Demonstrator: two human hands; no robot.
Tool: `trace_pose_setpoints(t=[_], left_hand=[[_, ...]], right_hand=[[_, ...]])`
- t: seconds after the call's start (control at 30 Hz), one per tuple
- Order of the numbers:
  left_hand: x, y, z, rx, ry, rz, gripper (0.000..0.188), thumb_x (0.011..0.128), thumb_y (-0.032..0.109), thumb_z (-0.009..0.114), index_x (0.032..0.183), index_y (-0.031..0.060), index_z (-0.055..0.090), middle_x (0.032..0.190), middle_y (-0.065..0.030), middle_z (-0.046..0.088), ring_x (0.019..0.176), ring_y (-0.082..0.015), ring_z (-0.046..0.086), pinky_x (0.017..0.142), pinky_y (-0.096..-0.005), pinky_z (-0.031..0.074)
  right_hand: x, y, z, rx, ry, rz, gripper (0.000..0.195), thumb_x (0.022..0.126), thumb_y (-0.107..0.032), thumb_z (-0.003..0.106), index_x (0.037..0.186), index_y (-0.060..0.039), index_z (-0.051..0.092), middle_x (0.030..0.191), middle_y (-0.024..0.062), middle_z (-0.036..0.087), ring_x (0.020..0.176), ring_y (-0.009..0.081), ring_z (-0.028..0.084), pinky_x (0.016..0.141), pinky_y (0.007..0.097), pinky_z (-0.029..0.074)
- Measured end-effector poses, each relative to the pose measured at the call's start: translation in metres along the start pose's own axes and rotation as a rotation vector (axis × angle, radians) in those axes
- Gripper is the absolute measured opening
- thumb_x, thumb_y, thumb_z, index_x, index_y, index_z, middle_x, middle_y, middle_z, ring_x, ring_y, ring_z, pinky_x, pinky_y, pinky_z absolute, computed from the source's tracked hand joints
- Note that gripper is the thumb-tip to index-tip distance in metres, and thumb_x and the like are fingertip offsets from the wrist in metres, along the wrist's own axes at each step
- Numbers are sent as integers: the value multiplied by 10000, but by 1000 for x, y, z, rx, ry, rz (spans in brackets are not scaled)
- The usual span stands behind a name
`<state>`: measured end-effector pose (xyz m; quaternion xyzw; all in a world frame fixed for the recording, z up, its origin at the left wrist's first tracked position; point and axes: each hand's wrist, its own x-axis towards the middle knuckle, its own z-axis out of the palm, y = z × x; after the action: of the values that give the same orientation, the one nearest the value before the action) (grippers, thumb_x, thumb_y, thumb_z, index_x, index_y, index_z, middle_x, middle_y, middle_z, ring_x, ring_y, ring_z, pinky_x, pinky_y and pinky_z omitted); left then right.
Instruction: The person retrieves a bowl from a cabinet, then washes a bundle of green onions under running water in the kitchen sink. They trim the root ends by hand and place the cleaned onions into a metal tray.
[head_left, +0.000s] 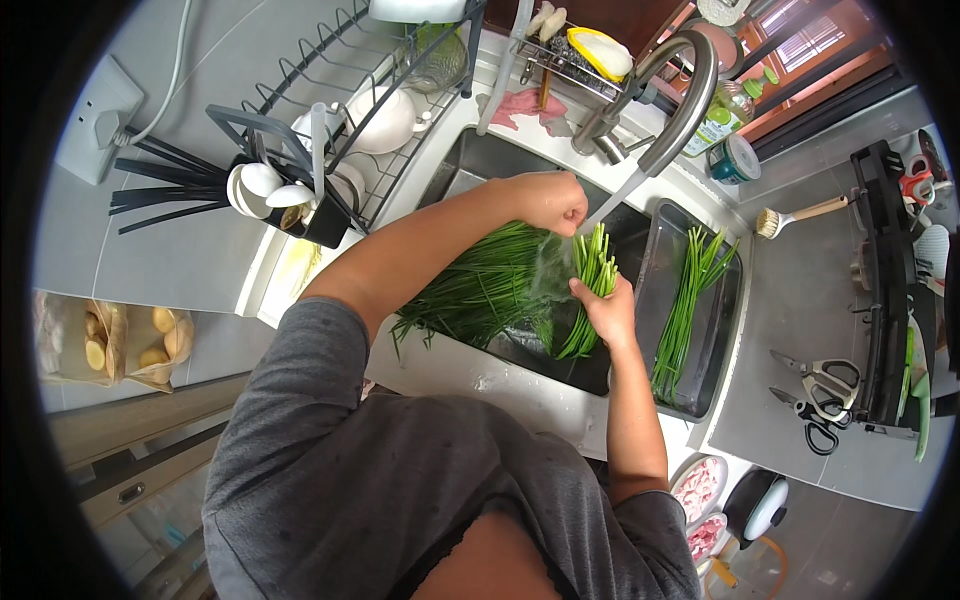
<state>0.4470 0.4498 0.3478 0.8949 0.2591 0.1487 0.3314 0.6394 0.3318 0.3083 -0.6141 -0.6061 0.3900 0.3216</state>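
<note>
My right hand (606, 306) grips a bunch of green garlic chives (592, 262), pale cut ends up, over the sink basin (465, 169). My left hand (553, 202) is curled into a fist beside the water stream, just above those ends; nothing shows in it. From the curved metal faucet (679, 112) water runs down near both hands. A large heap of chives (480, 277) lies in the basin under my left forearm, some tips hanging over the front rim. Another bunch of chives (686, 307) lies in a dark rectangular tray (720, 352) to the right.
At left stand a wire dish rack (360, 45) and a black utensil holder (330, 221) with spoons and chopsticks. A brush (799, 214) and scissors (832, 386) hang on the right wall. Plates of raw meat (699, 487) and a lidded pot (754, 506) are at lower right.
</note>
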Motion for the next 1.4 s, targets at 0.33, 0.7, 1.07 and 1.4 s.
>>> trace_pose_setpoints(t=[0.33,0.7,1.07,1.4], left_hand=[[-6,-20,9,-647,241,-167,259,748,105,559,965,-33,589,837,-114,632,724,-159,610,673,-265,483],[-17,5,69,-1506,417,-214,240,877,184,497,1096,88,468,806,-22,582,519,-65,500,376,-199,367],[-2,11,64,-1508,617,-171,264,916,222,418,1071,33,519,948,-34,559,849,-91,522,728,-235,430],[-2,11,83,-1061,750,-250,294,925,195,402,1158,19,440,1031,-23,529,930,-99,484,830,-257,391]], right_hand=[[3,-3,5,180,-63,50,159,741,-63,648,866,9,582,723,36,601,647,102,555,613,250,445],[29,-32,10,900,-412,246,241,842,-97,535,1045,26,492,901,125,591,822,233,592,724,334,493],[44,-40,14,814,-263,254,354,780,-3,565,1114,32,454,957,112,565,811,188,577,674,290,482],[46,-34,23,736,-157,105,401,775,32,540,1159,21,423,1020,104,543,889,188,560,740,293,465]])
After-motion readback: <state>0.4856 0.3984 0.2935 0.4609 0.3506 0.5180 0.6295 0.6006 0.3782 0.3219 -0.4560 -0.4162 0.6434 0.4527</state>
